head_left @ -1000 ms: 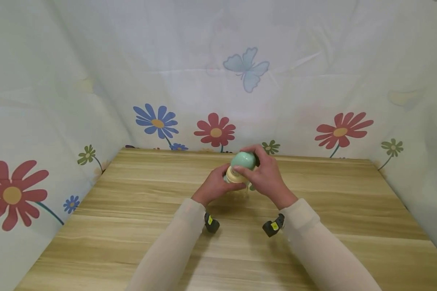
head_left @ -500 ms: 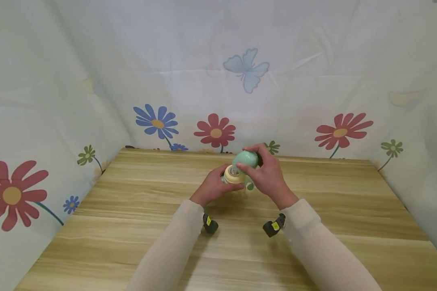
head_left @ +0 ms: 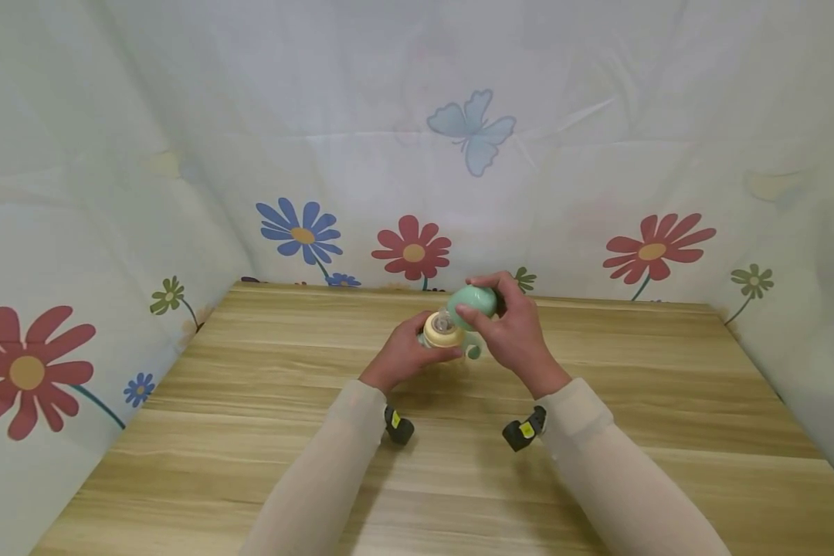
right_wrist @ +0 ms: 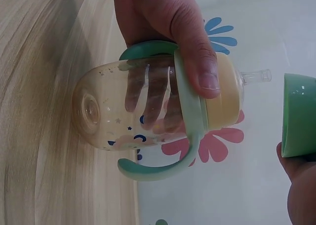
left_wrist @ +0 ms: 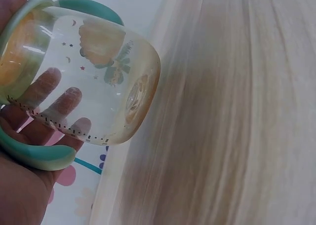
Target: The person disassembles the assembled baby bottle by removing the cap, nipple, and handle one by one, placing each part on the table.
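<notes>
My left hand (head_left: 411, 354) grips a clear baby bottle (right_wrist: 116, 104) around its neck, thumb over the pale yellow collar (right_wrist: 224, 92) and fingers behind the body. Green curved handles (right_wrist: 153, 171) stick out on both sides, and small stars and moons are printed on the wall. A clear spout (right_wrist: 257, 76) stands bare on top of the collar. In my right hand (head_left: 517, 328) I hold a rounded mint-green cap (head_left: 474, 304), pinched between thumb and fingers. The right wrist view shows the cap apart from the spout, its open end facing it.
Both hands are over a wood-grain table (head_left: 264, 401). Behind it and at the sides hangs a white curtain (head_left: 570, 154) printed with flowers and a butterfly. A black wrist camera (head_left: 399, 426) sits at my left wrist, another below the right sleeve.
My right hand has moved the green cap away from the bottle top, slightly rightward, uncovering the spout. My left hand has shifted a little left and down with the bottle.
</notes>
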